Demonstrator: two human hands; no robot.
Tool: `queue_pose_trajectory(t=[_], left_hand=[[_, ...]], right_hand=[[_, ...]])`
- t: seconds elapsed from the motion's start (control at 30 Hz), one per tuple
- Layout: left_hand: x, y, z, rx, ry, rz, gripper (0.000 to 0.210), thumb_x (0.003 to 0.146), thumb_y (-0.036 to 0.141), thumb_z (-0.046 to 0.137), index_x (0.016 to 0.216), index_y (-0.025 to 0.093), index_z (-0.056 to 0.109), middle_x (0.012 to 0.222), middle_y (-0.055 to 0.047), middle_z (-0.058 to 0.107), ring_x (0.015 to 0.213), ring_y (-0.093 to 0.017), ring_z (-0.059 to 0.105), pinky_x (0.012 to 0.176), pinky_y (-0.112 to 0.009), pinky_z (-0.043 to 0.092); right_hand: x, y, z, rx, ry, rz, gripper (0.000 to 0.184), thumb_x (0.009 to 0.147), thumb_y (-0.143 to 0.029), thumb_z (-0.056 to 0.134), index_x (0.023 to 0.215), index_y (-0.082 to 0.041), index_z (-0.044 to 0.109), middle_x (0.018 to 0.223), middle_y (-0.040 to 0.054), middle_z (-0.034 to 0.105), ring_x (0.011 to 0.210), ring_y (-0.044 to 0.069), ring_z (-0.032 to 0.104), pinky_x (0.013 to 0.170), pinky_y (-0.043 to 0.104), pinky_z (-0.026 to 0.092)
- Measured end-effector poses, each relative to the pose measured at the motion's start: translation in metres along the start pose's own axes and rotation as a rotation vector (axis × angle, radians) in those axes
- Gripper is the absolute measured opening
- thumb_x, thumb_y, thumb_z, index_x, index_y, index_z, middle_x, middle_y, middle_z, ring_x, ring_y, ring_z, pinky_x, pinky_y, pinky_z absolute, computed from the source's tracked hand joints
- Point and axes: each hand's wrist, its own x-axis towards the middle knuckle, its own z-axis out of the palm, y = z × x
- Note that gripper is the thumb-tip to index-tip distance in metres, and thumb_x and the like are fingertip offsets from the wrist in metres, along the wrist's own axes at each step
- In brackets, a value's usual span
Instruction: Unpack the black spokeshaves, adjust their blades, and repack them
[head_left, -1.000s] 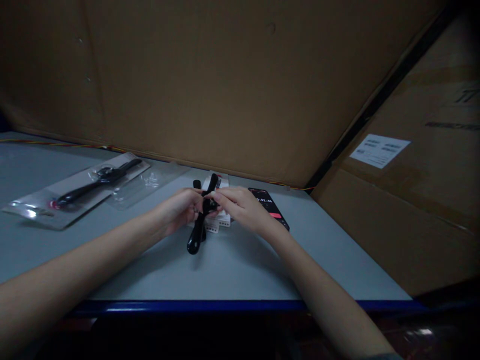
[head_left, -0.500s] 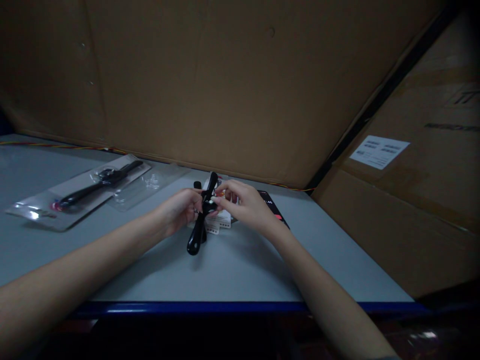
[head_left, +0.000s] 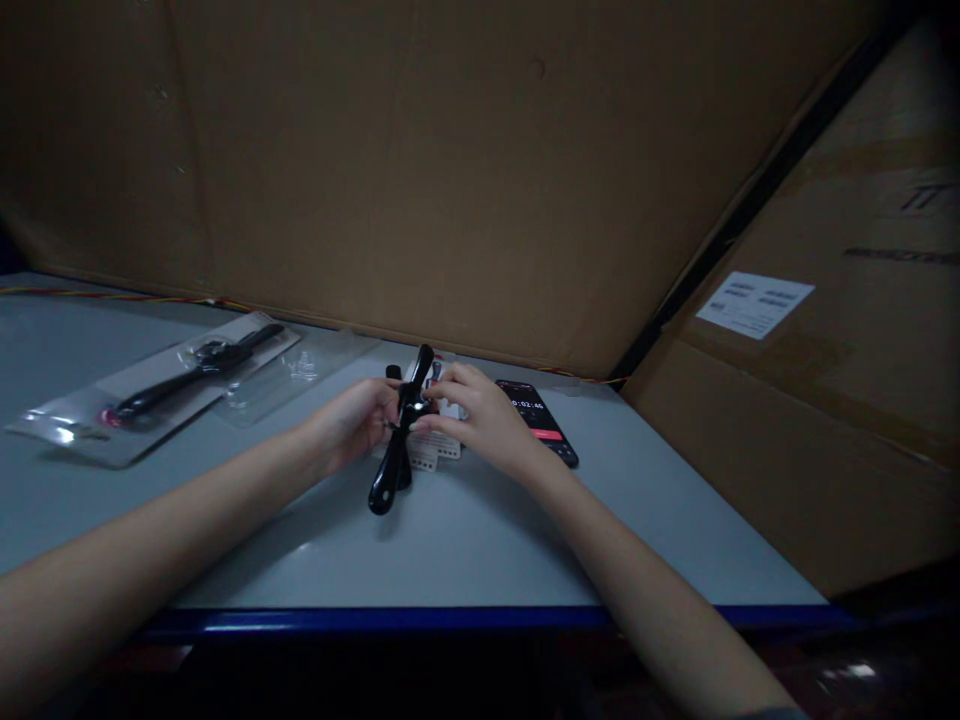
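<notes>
My left hand (head_left: 369, 415) is closed on the middle of a black tool (head_left: 391, 465) with long glossy handles and a small shiny part at its centre. The tool is held tilted above the table, and its exact kind is not clear. My right hand (head_left: 480, 415) has its thumb and fingers bent around the right side of that centre, where my fingers partly cover it. Behind and below the tool lie printed cards (head_left: 448, 447). A second dark handle shows behind the first, mostly covered.
Right of my right hand lies a phone (head_left: 551, 420) with a running timer. To the left are a similar black tool in a clear pack (head_left: 161, 395) and an empty plastic blister (head_left: 319, 365). Cardboard walls (head_left: 465, 180) stand behind and at right. Twisted wires (head_left: 112, 292) run along the back.
My right thumb has shifted down and left along the tool's centre, and the fingers have changed their hold. More of the phone shows. My left hand keeps its hold.
</notes>
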Motion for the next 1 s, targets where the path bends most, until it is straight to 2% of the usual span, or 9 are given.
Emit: queue_pose_trajectory(t=[0.27, 0.53, 0.73, 0.87, 1.0], left_hand=[[0.000, 0.002, 0.003, -0.008, 0.011, -0.015, 0.031, 0.063, -0.002, 0.045, 0.087, 0.009, 0.061, 0.076, -0.007, 0.066, 0.061, -0.011, 0.060, 0.055, -0.019, 0.048], [0.000, -0.001, 0.004, 0.017, 0.057, 0.002, 0.032, 0.063, -0.006, 0.051, 0.091, 0.009, 0.060, 0.080, -0.008, 0.067, 0.066, -0.012, 0.063, 0.059, -0.019, 0.050], [-0.002, 0.002, 0.007, -0.021, 0.033, -0.016, 0.033, 0.064, -0.008, 0.048, 0.091, 0.008, 0.057, 0.076, -0.009, 0.066, 0.071, -0.015, 0.065, 0.069, -0.024, 0.052], [-0.002, 0.004, 0.009, -0.025, 0.031, -0.024, 0.040, 0.061, -0.009, 0.043, 0.095, 0.007, 0.055, 0.073, -0.008, 0.066, 0.069, -0.015, 0.065, 0.064, -0.023, 0.052], [-0.003, 0.004, 0.011, -0.018, 0.049, -0.035, 0.045, 0.057, -0.008, 0.041, 0.096, 0.007, 0.055, 0.067, -0.006, 0.064, 0.061, -0.014, 0.062, 0.055, -0.020, 0.050]], right_hand=[[0.000, 0.002, -0.007, 0.051, -0.045, 0.020, 0.030, 0.073, -0.043, 0.062, 0.093, -0.021, 0.060, 0.087, 0.0032, 0.053, 0.083, 0.017, 0.049, 0.072, 0.032, 0.038], [0.000, 0.004, -0.014, 0.062, -0.053, -0.006, 0.031, 0.070, -0.039, 0.066, 0.095, -0.021, 0.060, 0.089, 0.0025, 0.054, 0.084, 0.017, 0.049, 0.072, 0.031, 0.037], [0.000, 0.001, -0.025, 0.113, -0.051, 0.019, 0.013, 0.083, -0.030, 0.052, 0.090, -0.021, 0.059, 0.086, 0.0026, 0.054, 0.081, 0.014, 0.050, 0.071, 0.028, 0.038], [0.001, -0.001, -0.023, 0.056, -0.064, -0.022, 0.011, 0.083, -0.023, 0.050, 0.091, -0.019, 0.057, 0.085, 0.0028, 0.055, 0.083, 0.015, 0.050, 0.073, 0.028, 0.036], [0.002, -0.010, -0.021, -0.080, -0.057, -0.038, 0.013, 0.082, -0.029, 0.052, 0.088, -0.018, 0.055, 0.086, 0.0035, 0.056, 0.084, 0.017, 0.049, 0.073, 0.030, 0.033]])
